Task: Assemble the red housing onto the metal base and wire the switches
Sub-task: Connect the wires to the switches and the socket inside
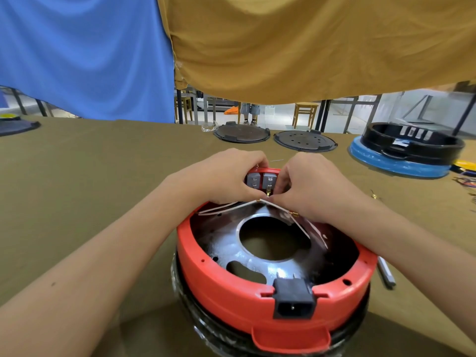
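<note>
The red housing (219,287) sits upside down on a black, plastic-wrapped body in front of me, with the shiny metal base (226,243) and its round hole inside. Two grey switches (261,179) sit in the housing's far wall. My left hand (226,173) grips the far rim beside the switches. My right hand (306,184) pinches a white wire (224,207) with a brass terminal just below the right switch's tabs. Fingertips of both hands meet there. A black power socket (293,298) is set in the near wall.
Two dark round lids (242,134) (305,140) lie at the table's far edge. A black housing on a blue-wrapped body (407,153) stands far right, with loose coloured wires (466,180) beside it. A grey pen-like tool (386,273) lies right of the red housing. Cloths hang above.
</note>
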Demonstrator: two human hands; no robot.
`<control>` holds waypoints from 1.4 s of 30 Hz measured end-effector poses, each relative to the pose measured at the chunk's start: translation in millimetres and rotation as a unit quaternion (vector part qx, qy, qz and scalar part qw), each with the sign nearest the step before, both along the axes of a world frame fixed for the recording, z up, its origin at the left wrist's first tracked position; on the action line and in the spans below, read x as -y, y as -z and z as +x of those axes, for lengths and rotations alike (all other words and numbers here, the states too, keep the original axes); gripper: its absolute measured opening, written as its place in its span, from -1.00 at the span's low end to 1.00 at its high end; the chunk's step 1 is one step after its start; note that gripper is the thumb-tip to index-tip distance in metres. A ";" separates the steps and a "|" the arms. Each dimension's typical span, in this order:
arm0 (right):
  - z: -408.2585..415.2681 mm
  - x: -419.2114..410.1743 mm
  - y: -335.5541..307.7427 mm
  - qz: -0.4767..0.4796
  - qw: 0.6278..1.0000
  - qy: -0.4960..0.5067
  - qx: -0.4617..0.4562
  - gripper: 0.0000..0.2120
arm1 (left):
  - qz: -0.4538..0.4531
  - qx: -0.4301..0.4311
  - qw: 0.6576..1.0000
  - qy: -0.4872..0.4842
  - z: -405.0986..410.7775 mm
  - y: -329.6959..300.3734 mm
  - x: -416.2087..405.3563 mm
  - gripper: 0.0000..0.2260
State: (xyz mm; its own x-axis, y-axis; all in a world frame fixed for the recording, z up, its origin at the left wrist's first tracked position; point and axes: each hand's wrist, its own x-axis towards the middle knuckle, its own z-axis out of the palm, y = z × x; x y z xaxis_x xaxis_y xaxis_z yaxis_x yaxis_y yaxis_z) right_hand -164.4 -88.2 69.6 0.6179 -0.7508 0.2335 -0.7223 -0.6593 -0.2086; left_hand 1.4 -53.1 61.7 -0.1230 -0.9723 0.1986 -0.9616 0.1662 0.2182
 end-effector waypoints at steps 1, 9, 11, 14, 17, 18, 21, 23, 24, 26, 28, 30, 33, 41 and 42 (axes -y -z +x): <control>0.3 1.1 0.5 -0.007 1.000 0.000 -0.002 -0.80 | 0.002 0.007 1.000 -0.001 -0.4 0.0 1.1 -0.64; -1.4 3.8 1.5 -0.001 1.000 -0.027 0.005 -0.84 | -0.002 0.007 1.000 -0.001 0.9 2.9 2.2 -0.61; -8.4 4.8 -1.9 0.007 0.999 -0.029 0.030 -0.88 | 0.005 -0.002 1.000 0.003 0.5 3.6 0.8 -0.56; -23.2 9.1 -6.7 -0.004 0.999 -0.021 0.039 -0.87 | 0.008 0.005 1.000 0.005 1.5 3.7 -0.4 -0.59; -29.0 11.1 -4.3 -0.015 0.999 -0.023 0.019 -0.87 | 0.021 0.011 1.000 -0.004 0.8 2.5 -1.8 -0.63; -28.4 11.6 -1.7 -0.020 0.999 -0.029 0.018 -0.85 | 0.026 0.014 1.000 -0.009 0.8 1.5 -2.5 -0.63; -24.8 10.9 4.2 -0.032 0.998 -0.051 0.012 -0.77 | 0.041 0.022 0.999 -0.026 2.2 -3.2 -6.6 -0.62; -22.1 9.3 5.2 -0.035 0.998 -0.061 0.001 -0.76 | 0.042 0.050 0.997 -0.035 1.5 -5.6 -8.9 -0.60; -20.8 8.6 5.4 -0.035 0.997 -0.067 -0.002 -0.77 | 0.037 0.069 0.996 -0.037 0.8 -6.6 -9.8 -0.59; -18.6 7.5 5.8 -0.037 0.996 -0.082 -0.008 -0.77 | 0.024 0.078 0.996 -0.030 -0.1 -8.4 -12.6 -0.59; -17.4 6.3 5.7 -0.043 0.994 -0.094 -0.021 -0.76 | 0.016 0.041 0.999 0.004 0.7 -9.4 -17.2 -0.63; -17.6 5.6 5.1 -0.039 0.994 -0.103 -0.026 -0.78 | 0.007 -0.002 0.999 0.053 1.6 -8.7 -21.8 -0.73; -19.3 5.1 4.8 -0.027 0.993 -0.116 -0.022 -0.83 | 0.025 0.014 0.997 0.077 1.5 -3.9 -24.3 -0.84; -20.1 5.2 4.1 -0.005 0.992 -0.124 0.009 -0.87 | 0.038 -0.032 0.996 0.070 1.2 -1.5 -20.7 -0.95; -20.0 5.0 4.8 -0.010 0.993 -0.113 0.017 -0.87 | 0.039 -0.033 0.996 0.069 1.2 -1.5 -20.7 -0.94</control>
State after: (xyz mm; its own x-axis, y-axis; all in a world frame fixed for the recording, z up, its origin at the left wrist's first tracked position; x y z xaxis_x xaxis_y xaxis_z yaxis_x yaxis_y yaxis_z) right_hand -184.4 -93.2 64.8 0.7619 -0.5887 0.2701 -0.5480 -0.8082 -0.2157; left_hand 2.6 -32.5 63.3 -0.2455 -0.9599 0.1357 -0.9140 0.2758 0.2975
